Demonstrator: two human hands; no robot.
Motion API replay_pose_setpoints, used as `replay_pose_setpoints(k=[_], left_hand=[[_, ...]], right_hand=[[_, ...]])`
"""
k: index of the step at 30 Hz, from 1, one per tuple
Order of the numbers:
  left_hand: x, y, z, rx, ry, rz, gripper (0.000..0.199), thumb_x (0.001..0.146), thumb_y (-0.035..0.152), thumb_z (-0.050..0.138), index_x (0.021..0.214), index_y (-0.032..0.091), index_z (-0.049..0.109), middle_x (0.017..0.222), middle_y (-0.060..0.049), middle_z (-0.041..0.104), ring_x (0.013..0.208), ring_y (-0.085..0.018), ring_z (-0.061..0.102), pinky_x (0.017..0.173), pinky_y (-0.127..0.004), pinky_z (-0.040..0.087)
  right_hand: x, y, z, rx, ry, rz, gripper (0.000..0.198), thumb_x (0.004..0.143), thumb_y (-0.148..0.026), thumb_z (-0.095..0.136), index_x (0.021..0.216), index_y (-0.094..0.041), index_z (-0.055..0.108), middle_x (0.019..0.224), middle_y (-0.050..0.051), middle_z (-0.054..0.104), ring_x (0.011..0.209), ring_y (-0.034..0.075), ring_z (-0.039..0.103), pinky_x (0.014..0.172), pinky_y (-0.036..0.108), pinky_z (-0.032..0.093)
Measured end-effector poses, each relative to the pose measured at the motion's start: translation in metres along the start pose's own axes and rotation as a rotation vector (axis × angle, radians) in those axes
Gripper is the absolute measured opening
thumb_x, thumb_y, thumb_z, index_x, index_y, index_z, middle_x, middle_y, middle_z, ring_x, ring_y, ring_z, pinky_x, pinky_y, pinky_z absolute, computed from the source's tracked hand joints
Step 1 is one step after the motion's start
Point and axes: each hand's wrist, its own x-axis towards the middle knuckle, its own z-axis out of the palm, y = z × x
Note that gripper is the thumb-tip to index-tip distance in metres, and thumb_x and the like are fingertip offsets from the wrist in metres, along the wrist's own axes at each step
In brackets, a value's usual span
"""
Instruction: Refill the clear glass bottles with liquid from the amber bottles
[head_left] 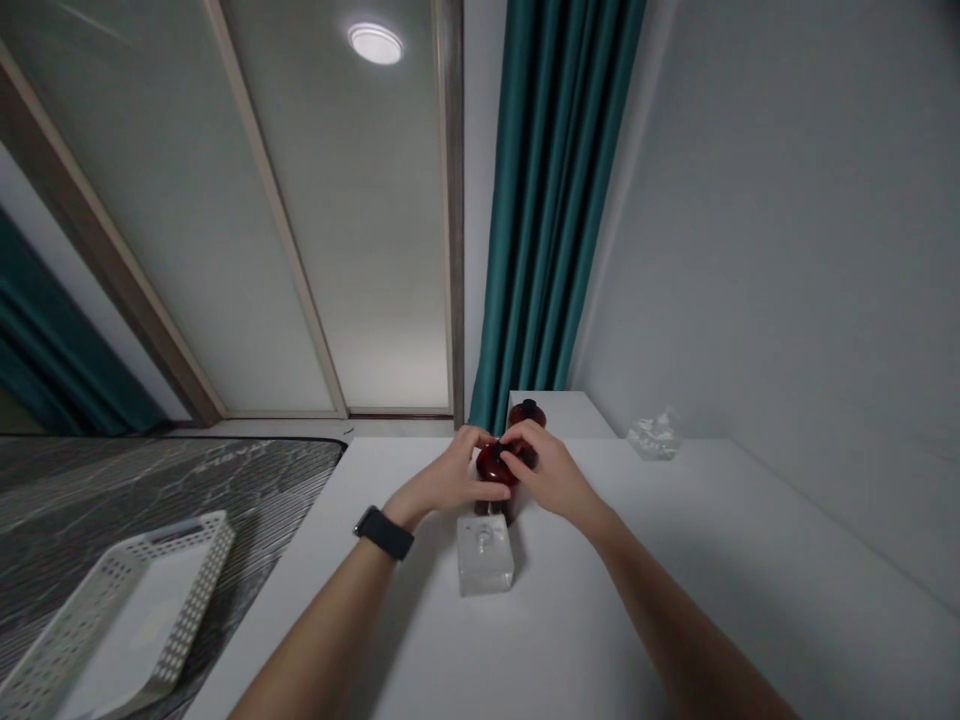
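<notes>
A rounded, glossy dark red bottle (492, 466) with a small black top stands on the white table. My left hand (459, 472), with a dark watch on the wrist, curves around its left side, thumb low and fingers near the top. From the right, my right hand (546, 468) pinches at the black top, its fingertips partly hiding it. Just in front of the bottle sits a clear, block-like container (485, 568) with a round shape in its upper face. Behind my hands a second red piece with a black top (528, 412) shows, partly covered.
A white box (574, 415) stands at the table's far end. Crumpled clear plastic (655, 436) lies to its right, near the wall. Beyond the left edge of the white table (600, 620), a white perforated basket (142, 610) rests on a dark patterned surface. A green curtain (559, 200) hangs behind.
</notes>
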Motion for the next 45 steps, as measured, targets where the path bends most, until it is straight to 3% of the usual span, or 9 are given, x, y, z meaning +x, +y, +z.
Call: replay_pose_setpoints(k=[2,6,12,25,33,38,45], left_hand=[[-0.002,0.003,-0.014,0.020,-0.079,0.037,0.048,0.078,0.035,0.078,0.118,0.022,0.056,0.123,-0.008,0.055,0.115,-0.026,0.055,0.103,-0.044,0.044],[-0.005,0.008,-0.024,0.030,-0.098,0.025,0.047,0.081,0.031,0.073,0.124,0.024,0.057,0.129,-0.008,0.059,0.119,-0.026,0.056,0.104,-0.044,0.044],[-0.007,0.010,-0.016,-0.043,-0.114,-0.055,0.040,0.085,0.031,0.069,0.122,0.024,0.057,0.126,-0.007,0.063,0.116,-0.026,0.059,0.104,-0.045,0.045],[-0.010,0.014,-0.013,-0.064,-0.132,-0.057,0.041,0.087,0.030,0.065,0.124,0.021,0.049,0.124,-0.008,0.061,0.110,-0.024,0.060,0.100,-0.043,0.047],[-0.012,0.021,-0.016,-0.010,-0.143,-0.084,0.042,0.086,0.034,0.067,0.121,0.020,0.047,0.120,-0.007,0.061,0.106,-0.024,0.060,0.096,-0.041,0.048],[-0.011,0.021,-0.014,0.006,-0.127,-0.083,0.039,0.086,0.033,0.067,0.117,0.020,0.048,0.116,-0.007,0.061,0.104,-0.024,0.060,0.095,-0.041,0.048],[-0.010,0.027,-0.011,0.089,-0.073,-0.123,0.035,0.080,0.034,0.072,0.104,0.020,0.051,0.104,-0.006,0.065,0.090,-0.024,0.062,0.083,-0.039,0.051]], right_hand=[[-0.002,0.000,0.001,0.012,-0.010,0.003,0.015,0.088,-0.011,0.056,0.096,-0.022,0.061,0.098,0.005,0.064,0.094,0.021,0.061,0.085,0.037,0.048],[-0.003,0.001,0.003,0.039,-0.002,-0.024,0.017,0.088,-0.010,0.055,0.095,-0.023,0.062,0.102,0.005,0.066,0.100,0.022,0.062,0.091,0.038,0.047],[-0.004,0.002,0.005,0.050,0.025,-0.057,0.018,0.088,-0.010,0.054,0.095,-0.024,0.064,0.102,0.006,0.068,0.101,0.023,0.062,0.092,0.040,0.049],[-0.006,0.000,0.010,0.038,0.024,-0.001,0.022,0.091,-0.011,0.050,0.099,-0.025,0.065,0.103,0.006,0.068,0.099,0.023,0.061,0.092,0.042,0.048],[-0.007,-0.003,0.006,0.018,-0.024,0.005,0.023,0.086,-0.009,0.058,0.103,-0.024,0.062,0.106,0.004,0.059,0.102,0.022,0.059,0.094,0.040,0.047],[-0.005,-0.002,0.003,0.030,-0.054,0.030,0.024,0.083,-0.008,0.060,0.101,-0.024,0.061,0.105,0.004,0.062,0.102,0.022,0.060,0.093,0.041,0.047],[-0.004,-0.002,0.002,0.043,-0.058,0.035,0.023,0.082,-0.009,0.061,0.100,-0.024,0.062,0.103,0.003,0.060,0.097,0.021,0.060,0.089,0.038,0.048]])
